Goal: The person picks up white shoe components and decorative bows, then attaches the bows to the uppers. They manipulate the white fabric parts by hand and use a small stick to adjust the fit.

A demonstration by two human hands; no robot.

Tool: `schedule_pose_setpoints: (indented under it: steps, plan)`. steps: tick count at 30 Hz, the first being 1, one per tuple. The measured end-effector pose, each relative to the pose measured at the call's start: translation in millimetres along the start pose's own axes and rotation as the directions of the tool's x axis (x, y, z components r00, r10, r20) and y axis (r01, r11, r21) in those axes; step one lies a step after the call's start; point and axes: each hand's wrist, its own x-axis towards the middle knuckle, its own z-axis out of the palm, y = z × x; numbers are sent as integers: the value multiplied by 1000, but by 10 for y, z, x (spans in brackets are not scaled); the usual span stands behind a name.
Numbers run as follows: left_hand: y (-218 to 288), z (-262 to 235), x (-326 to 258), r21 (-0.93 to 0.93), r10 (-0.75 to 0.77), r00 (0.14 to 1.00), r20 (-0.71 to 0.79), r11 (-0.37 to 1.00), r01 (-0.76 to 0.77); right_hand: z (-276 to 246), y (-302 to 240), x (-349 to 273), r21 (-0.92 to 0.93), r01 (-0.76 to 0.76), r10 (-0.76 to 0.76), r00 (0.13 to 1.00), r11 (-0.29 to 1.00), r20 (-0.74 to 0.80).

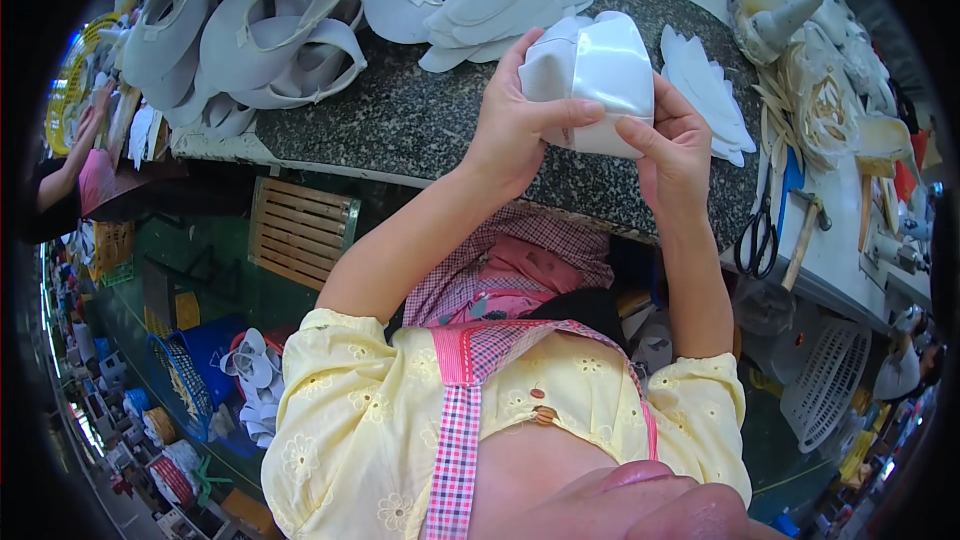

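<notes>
Both my hands hold a white shoe upper (pixel 612 80) with a glossy, rounded face above the dark speckled worktop (pixel 400 105). My left hand (pixel 520 120) grips its left side, thumb lying across the lower part. On the right side, my right hand (pixel 675 145) has its thumb at the lower edge and fingers curled behind. Just beyond the left hand lies a fanned stack of flat white sole-shaped pieces (pixel 510 0). Similar flat white pieces (pixel 705 90) rest beside my right hand. A heap of curved white shoe uppers (pixel 270 35) covers the worktop's far left.
Black-handled scissors (pixel 757 240) and a hammer (pixel 803 245) lie on the right side, near bagged parts (pixel 825 90). Below left are a slatted wooden rack (pixel 300 230) and a blue basket (pixel 185 380). Another person's arm (pixel 75 160) shows at far left.
</notes>
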Motion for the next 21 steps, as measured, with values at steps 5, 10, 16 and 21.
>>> schedule_pose_setpoints:
  steps: [5, 10, 16, 21]
  plan:
    - [-26, 23, -46, -236, -188, 977, 103, 949, 208, -73, 52, -33, 123, -4, 0, 999, 992, 38]
    - [-42, -7, -32, -196, -236, 960, 151, 944, 264, -80, 61, -27, 62, 100, -100, 995, 993, 6]
    - [345, -246, 185, 801, 556, 719, 417, 149, -580, -212, -54, 72, -782, 575, -404, 792, 241, 458]
    - [310, -417, 433, 361, -66, 452, 889, -504, -784, -311, 134, 78, -665, 706, -185, 639, -242, 746]
